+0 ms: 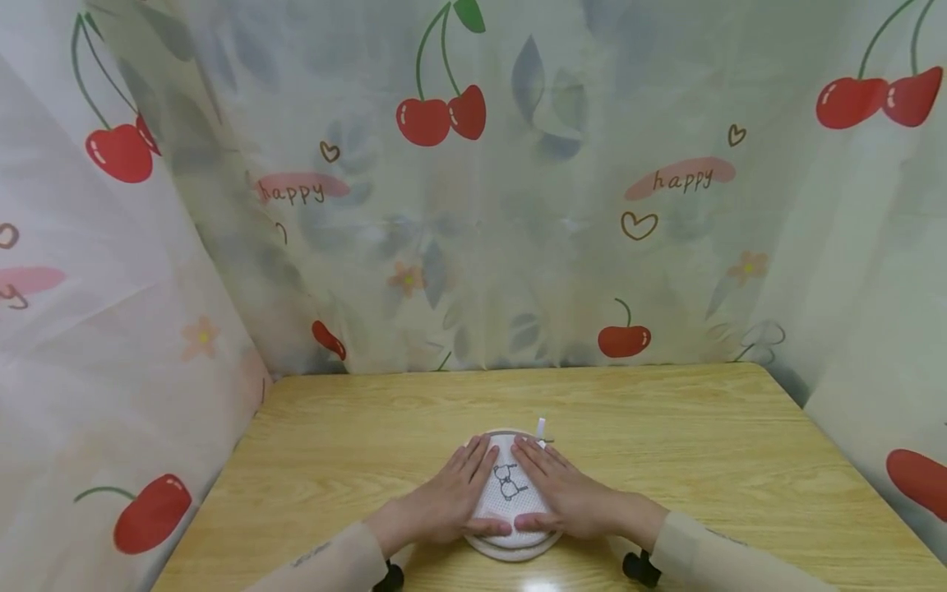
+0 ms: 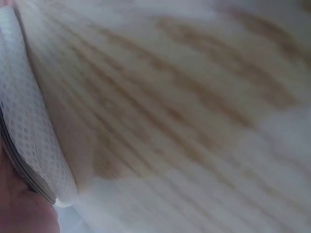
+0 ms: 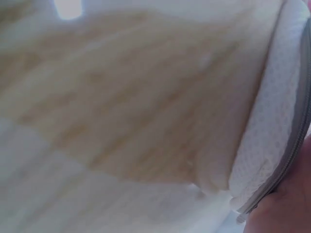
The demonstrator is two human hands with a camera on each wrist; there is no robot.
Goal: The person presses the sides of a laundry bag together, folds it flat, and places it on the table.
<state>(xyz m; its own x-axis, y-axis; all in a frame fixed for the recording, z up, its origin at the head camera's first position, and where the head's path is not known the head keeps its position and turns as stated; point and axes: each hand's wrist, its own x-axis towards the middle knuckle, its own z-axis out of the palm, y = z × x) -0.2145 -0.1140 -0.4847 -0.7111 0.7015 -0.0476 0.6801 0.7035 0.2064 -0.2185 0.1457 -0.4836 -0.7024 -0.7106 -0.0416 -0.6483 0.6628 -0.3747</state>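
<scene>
A round white mesh laundry bag [image 1: 506,518] with a bra-like line drawing on top lies on the wooden table in the head view. My left hand [image 1: 453,499] rests on its left side, fingers straight and pointing inward and away from me. Mirroring it, my right hand [image 1: 573,499] rests on the right side, and the two thumbs nearly meet near the front edge. A grey zipper runs along the bag's side; its mesh wall [image 2: 34,111] shows in the left wrist view, and the zipper [image 3: 291,150] in the right wrist view. Whatever is inside the bag is hidden.
A small white tag [image 1: 541,427] sticks up at the bag's back right. The wood-grain table [image 1: 355,427] stretches out around it. Behind and on both sides hangs a cherry-printed curtain [image 1: 481,247].
</scene>
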